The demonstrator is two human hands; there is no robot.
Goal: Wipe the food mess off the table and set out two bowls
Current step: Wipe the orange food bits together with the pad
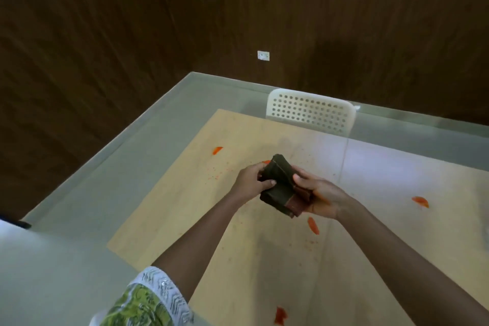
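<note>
Pale wood makes the table (185, 209), set on a grey-green floor (79, 193) against dark wood-grain walls (132, 21), with a white perforated chair (312, 111) at its far edge. Orange food scraps (313, 225) and fine specks dot the surface. Above it, the left hand (251, 180) and right hand (320, 197) both grip a folded dark cloth (280, 185), its long axis running from upper left, away from the person, to lower right.
</note>
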